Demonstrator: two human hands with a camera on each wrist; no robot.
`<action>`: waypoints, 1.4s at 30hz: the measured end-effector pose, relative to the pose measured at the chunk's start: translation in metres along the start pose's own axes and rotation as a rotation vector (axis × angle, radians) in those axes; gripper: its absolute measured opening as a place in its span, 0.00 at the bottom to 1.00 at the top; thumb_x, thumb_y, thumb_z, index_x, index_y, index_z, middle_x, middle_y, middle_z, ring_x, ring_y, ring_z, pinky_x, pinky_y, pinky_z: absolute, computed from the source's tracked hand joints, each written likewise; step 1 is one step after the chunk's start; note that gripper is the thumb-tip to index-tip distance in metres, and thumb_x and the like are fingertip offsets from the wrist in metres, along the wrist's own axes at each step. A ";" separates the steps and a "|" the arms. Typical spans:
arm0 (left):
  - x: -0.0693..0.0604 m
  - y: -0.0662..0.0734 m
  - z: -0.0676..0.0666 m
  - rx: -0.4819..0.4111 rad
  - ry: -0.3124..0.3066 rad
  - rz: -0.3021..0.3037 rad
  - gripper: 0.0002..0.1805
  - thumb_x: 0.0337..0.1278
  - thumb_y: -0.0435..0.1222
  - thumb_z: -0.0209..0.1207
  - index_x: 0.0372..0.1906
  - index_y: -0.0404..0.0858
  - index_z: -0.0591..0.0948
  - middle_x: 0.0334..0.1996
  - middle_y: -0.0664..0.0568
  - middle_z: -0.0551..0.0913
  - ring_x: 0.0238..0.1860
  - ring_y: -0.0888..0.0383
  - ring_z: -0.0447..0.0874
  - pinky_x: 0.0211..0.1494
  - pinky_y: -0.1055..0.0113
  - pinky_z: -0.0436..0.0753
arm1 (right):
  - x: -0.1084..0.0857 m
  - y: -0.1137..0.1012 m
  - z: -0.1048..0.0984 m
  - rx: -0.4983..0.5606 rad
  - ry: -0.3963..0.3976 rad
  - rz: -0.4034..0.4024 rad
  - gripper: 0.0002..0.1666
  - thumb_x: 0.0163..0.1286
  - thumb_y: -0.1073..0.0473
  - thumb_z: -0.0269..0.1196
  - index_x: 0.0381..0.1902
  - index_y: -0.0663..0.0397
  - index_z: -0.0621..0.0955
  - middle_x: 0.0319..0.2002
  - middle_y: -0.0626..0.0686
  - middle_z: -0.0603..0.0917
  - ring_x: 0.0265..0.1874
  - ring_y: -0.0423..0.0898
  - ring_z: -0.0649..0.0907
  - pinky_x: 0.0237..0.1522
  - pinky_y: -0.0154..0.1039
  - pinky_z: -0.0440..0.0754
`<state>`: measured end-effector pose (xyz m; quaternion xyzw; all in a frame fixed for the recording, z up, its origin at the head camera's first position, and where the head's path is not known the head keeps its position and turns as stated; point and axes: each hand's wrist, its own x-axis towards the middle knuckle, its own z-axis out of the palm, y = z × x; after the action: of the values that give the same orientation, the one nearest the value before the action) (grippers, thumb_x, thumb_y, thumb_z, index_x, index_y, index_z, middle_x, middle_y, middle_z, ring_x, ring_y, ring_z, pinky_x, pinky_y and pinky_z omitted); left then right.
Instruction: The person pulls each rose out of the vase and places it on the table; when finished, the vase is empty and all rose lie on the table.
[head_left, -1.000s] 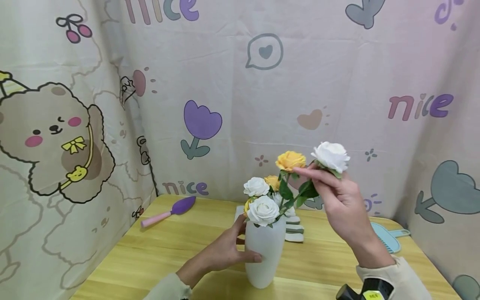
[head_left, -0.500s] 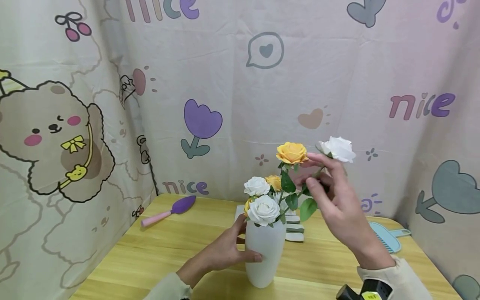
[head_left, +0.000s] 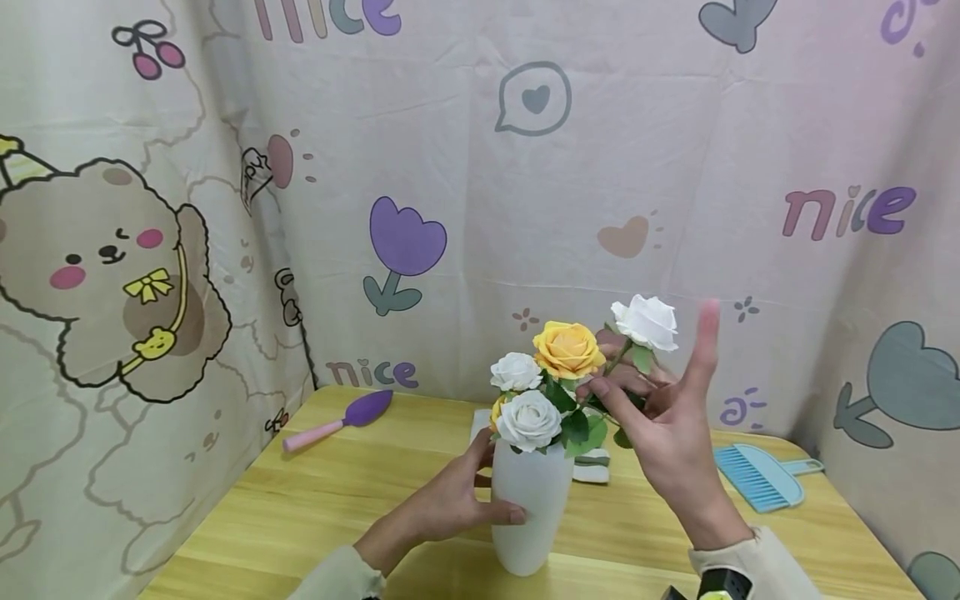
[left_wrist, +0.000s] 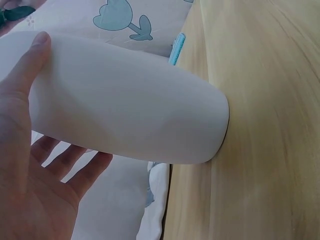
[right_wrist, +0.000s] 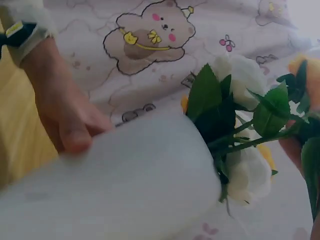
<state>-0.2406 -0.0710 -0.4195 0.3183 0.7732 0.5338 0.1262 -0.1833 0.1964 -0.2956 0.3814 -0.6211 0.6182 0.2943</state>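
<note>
A white vase [head_left: 528, 508] stands on the table, and my left hand [head_left: 450, 500] grips its left side. In the left wrist view the thumb lies on one side of the vase [left_wrist: 130, 100] and several fingers on the other. My right hand [head_left: 675, 433] pinches the stem of a white rose [head_left: 647, 322] between thumb and fingers, with the index finger raised. The stem slants down towards the vase mouth. A large yellow rose [head_left: 568, 350] stands beside it. White roses [head_left: 528, 421] and part of another yellow one fill the mouth. In the right wrist view green stems [right_wrist: 250, 144] enter the vase.
A trowel [head_left: 341, 421] with a purple blade and pink handle lies at the table's back left. At the right lies a light blue dustpan with a brush [head_left: 765, 477]. Behind the vase is a striped cloth-like item [head_left: 591, 468]. A patterned curtain [head_left: 465, 167] hangs behind the table [head_left: 300, 508].
My right hand has shifted down and left along with the white rose, and its index finger has lifted. The large yellow rose sits lower. My left hand stays on the vase.
</note>
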 end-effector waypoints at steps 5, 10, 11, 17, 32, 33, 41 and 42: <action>0.000 0.001 0.001 -0.005 -0.003 -0.006 0.53 0.61 0.53 0.77 0.82 0.55 0.55 0.71 0.51 0.77 0.70 0.52 0.79 0.71 0.51 0.83 | -0.003 -0.002 0.003 -0.102 0.042 0.196 0.23 0.80 0.75 0.60 0.69 0.58 0.73 0.43 0.48 0.93 0.45 0.41 0.92 0.52 0.33 0.91; -0.001 0.000 0.001 -0.004 0.000 -0.014 0.52 0.61 0.53 0.77 0.81 0.54 0.56 0.70 0.51 0.78 0.69 0.52 0.79 0.71 0.51 0.83 | -0.003 -0.001 0.006 -0.159 -0.044 0.164 0.10 0.88 0.70 0.49 0.60 0.59 0.72 0.39 0.51 0.88 0.44 0.43 0.89 0.54 0.32 0.89; -0.001 0.000 0.001 -0.003 0.000 -0.015 0.52 0.61 0.54 0.77 0.81 0.54 0.56 0.70 0.51 0.78 0.69 0.52 0.79 0.71 0.52 0.83 | -0.003 0.000 0.007 -0.154 -0.057 0.146 0.10 0.89 0.70 0.47 0.60 0.58 0.71 0.39 0.51 0.87 0.44 0.43 0.88 0.54 0.32 0.88; 0.000 0.000 0.001 -0.001 -0.009 -0.015 0.55 0.61 0.55 0.76 0.84 0.55 0.54 0.73 0.51 0.77 0.70 0.52 0.78 0.70 0.55 0.83 | 0.001 0.000 0.010 -0.134 -0.109 0.123 0.09 0.91 0.67 0.40 0.55 0.58 0.68 0.38 0.53 0.85 0.41 0.46 0.87 0.52 0.33 0.86; 0.001 -0.003 0.000 -0.016 -0.010 0.000 0.57 0.62 0.55 0.76 0.86 0.57 0.52 0.73 0.52 0.76 0.70 0.54 0.78 0.72 0.50 0.81 | 0.011 -0.016 0.000 -0.172 -0.098 0.143 0.16 0.92 0.64 0.40 0.64 0.69 0.69 0.45 0.57 0.91 0.51 0.47 0.89 0.66 0.35 0.82; 0.001 -0.003 0.000 -0.019 -0.013 0.002 0.57 0.62 0.55 0.76 0.86 0.57 0.51 0.74 0.52 0.76 0.70 0.54 0.78 0.72 0.50 0.81 | 0.012 -0.016 0.000 -0.156 -0.061 0.127 0.16 0.91 0.65 0.41 0.65 0.70 0.69 0.43 0.57 0.91 0.50 0.47 0.90 0.66 0.35 0.82; 0.001 -0.004 0.000 -0.019 -0.015 0.012 0.56 0.62 0.56 0.75 0.85 0.57 0.52 0.73 0.52 0.76 0.70 0.54 0.78 0.71 0.52 0.82 | 0.019 -0.020 -0.005 -0.004 -0.028 0.102 0.14 0.92 0.62 0.40 0.62 0.61 0.70 0.42 0.56 0.88 0.42 0.48 0.90 0.52 0.38 0.90; 0.001 -0.004 0.000 -0.020 -0.014 0.014 0.56 0.62 0.55 0.75 0.85 0.57 0.52 0.73 0.52 0.76 0.70 0.54 0.78 0.72 0.52 0.82 | 0.019 -0.021 -0.005 -0.035 -0.038 0.105 0.15 0.92 0.62 0.40 0.63 0.61 0.71 0.40 0.57 0.88 0.41 0.49 0.89 0.53 0.37 0.89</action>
<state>-0.2427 -0.0714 -0.4228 0.3260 0.7646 0.5402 0.1313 -0.1768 0.2001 -0.2677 0.3549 -0.6564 0.6145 0.2560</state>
